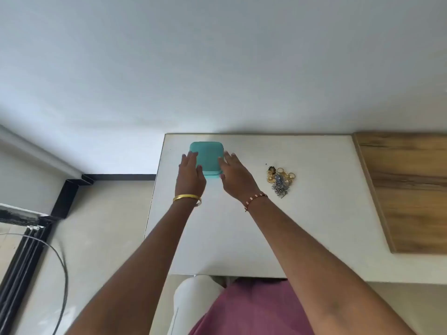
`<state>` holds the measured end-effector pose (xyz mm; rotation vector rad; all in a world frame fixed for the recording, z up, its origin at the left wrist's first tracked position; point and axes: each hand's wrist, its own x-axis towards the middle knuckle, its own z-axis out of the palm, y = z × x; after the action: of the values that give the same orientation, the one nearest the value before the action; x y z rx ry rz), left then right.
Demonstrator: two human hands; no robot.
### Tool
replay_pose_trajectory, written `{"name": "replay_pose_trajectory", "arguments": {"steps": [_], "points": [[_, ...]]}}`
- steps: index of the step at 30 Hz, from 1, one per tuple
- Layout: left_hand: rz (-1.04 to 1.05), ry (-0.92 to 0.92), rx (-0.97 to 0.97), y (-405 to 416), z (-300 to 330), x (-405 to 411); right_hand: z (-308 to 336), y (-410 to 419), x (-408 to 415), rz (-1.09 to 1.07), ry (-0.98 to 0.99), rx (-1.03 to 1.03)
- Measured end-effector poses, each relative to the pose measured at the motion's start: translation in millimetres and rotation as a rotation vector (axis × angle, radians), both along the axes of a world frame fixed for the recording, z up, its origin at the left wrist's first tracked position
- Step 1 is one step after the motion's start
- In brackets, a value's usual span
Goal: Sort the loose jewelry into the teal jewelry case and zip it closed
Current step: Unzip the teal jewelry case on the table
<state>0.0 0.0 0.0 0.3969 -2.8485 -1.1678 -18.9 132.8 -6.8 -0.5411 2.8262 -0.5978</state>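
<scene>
Teal case flanked by left hand and right hand, fingers straight, gripping nothing.
Best squeezed evenly on both sides, clear of jewelry on table.

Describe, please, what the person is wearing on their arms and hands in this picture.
Both forearms are bare, with no sleeves in view. The left hand has a smooth gold bangle round its wrist. The right hand has a thin bracelet of reddish and pale segments round its wrist. No rings can be made out on either hand.
</scene>
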Motion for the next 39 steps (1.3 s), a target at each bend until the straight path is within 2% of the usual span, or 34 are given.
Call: {"name": "replay_pose_trajectory", "arguments": {"steps": [3,7,17,26,29,33,35,39], "points": [[-0.075,-0.086,-0.155,-9.7,-8.1,-20.0,-9.0,-3.8,-13.5,0.074,0.023,0.083],[-0.217,-0.201,-0.266,-6.5,-25.7,-14.9,-19.5,-5.0,-9.6,0.064,0.010,0.058],[-0.339,-0.216,-0.256,33.9,-25.0,61.7,-20.4,35.9,72.0,-0.079,-0.032,-0.026],[-0.474,-0.205,-0.318,69.1,-21.5,137.2,-21.3,78.9,143.7,-0.116,-0.063,-0.075],[-0.475,-0.198,-0.332,70.1,-19.1,140.2,-15.6,80.7,144.4,-0.167,-0.143,-0.216],[-0.405,-0.130,-0.318,60.5,-10.6,119.1,-2.9,85.9,117.9,-0.464,-0.266,-0.513],[-0.414,-0.148,-0.302,58.8,-9.2,109.3,-4.1,89.7,100.0,-0.561,-0.282,-0.567],[-0.458,-0.249,-0.224,60.6,-16.9,102.8,-17.8,91.1,72.7,-0.581,-0.405,-0.559]]}}
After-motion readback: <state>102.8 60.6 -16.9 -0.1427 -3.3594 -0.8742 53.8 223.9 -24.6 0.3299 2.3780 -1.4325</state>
